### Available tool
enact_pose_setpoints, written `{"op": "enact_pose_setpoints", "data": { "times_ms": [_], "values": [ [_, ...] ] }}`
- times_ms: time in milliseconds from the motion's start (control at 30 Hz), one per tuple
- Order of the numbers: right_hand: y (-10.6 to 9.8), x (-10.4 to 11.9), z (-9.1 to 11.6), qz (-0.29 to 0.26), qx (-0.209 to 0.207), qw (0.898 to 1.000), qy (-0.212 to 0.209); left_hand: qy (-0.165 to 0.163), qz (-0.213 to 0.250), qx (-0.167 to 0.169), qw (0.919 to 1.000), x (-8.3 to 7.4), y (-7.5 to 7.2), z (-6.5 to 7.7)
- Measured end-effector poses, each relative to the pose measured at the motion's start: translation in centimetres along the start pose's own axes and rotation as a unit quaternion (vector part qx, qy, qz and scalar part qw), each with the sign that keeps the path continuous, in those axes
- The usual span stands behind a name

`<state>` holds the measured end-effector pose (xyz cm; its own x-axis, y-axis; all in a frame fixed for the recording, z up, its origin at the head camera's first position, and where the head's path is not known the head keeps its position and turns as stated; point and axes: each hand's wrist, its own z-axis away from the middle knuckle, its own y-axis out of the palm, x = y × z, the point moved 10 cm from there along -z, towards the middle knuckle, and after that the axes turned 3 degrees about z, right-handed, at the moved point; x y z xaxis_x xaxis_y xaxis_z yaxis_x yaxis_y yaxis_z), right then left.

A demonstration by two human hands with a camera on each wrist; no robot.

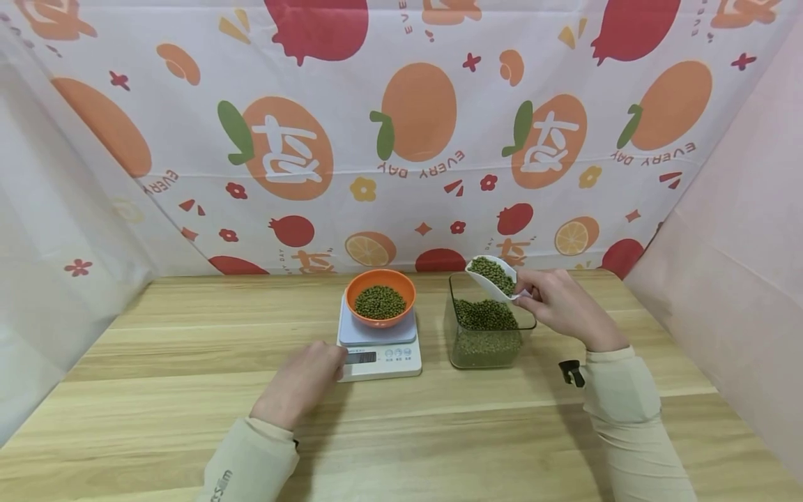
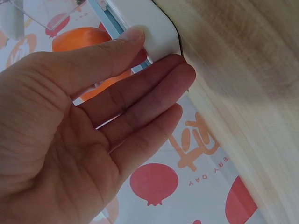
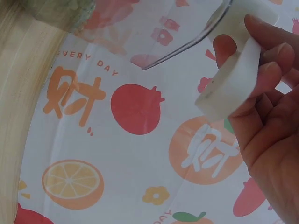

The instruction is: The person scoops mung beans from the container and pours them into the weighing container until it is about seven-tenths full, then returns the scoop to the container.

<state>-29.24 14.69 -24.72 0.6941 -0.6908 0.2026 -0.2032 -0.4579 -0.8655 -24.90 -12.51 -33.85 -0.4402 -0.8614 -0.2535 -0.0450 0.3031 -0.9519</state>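
Observation:
My right hand (image 1: 564, 307) pinches the handle of a white scoop (image 1: 482, 283) between thumb and fingers; the handle (image 3: 231, 91) also shows in the right wrist view. Green mung beans (image 1: 492, 273) fill the scoop, which is tilted above the rim of a clear square container (image 1: 450, 341). More mung beans (image 1: 484, 315) lie inside that container. At the left front corner of a white kitchen scale (image 1: 401, 366), my left hand (image 1: 304, 380) touches the side with thumb and nearly straight fingers. On the scale's platform sits an orange bowl (image 1: 366, 279) holding mung beans (image 1: 380, 302).
All of this stands on a wooden table (image 1: 207, 362). A fruit-printed cloth (image 1: 417, 216) hangs behind its far edge, with pale cloths at both sides. The scale's small display (image 1: 362, 358) is partly covered by my left hand. A black strap end (image 1: 571, 373) juts from my right sleeve.

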Motion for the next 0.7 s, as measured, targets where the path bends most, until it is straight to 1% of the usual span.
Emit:
{"op": "enact_pose_setpoints", "data": {
  "times_ms": [200,400,700],
  "values": [
    [-0.1,0.5,-0.4,-0.001,0.004,1.000,-0.002,0.005,-0.005,-0.004,1.0000,-0.1,0.0,0.1],
    [-0.4,1.3,-1.2,0.016,-0.005,1.000,-0.019,0.002,-0.005,-0.002,1.0000,0.0,0.0,0.0],
    [-0.2,2.3,-2.1,0.012,0.004,1.000,-0.027,0.002,-0.010,-0.001,0.9999,0.0,0.1,0.0]
  ]
}}
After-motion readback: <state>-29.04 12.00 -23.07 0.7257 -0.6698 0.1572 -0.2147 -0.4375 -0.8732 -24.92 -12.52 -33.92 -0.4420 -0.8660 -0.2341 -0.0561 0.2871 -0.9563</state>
